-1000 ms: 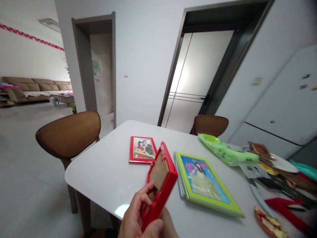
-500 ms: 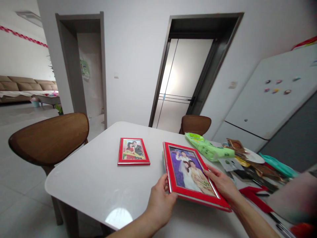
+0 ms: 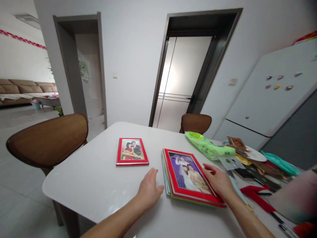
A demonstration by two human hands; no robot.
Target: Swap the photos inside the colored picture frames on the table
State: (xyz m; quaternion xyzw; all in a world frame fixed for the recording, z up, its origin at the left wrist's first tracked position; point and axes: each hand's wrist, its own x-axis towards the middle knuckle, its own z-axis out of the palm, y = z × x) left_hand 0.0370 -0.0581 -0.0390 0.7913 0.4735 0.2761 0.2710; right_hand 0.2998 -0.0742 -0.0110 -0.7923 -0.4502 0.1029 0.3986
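A large red photo frame (image 3: 189,175) lies face up on top of a green-framed picture, stacked on the white table (image 3: 99,178). My left hand (image 3: 148,190) rests just left of the stack, fingers spread and holding nothing. My right hand (image 3: 219,181) lies at the stack's right edge, fingers extended and touching the red frame's side. A smaller red photo frame (image 3: 132,151) lies flat farther left on the table.
A green plastic packet (image 3: 209,147) and a clutter of papers, red items and a plate (image 3: 252,158) fill the table's right side. Two brown wooden chairs (image 3: 49,138) stand at the left and far edges. A white fridge (image 3: 277,96) is at the right.
The large red frame was turned face up, then lowered onto the green frame. Both hands have let go and now lie beside the stack.
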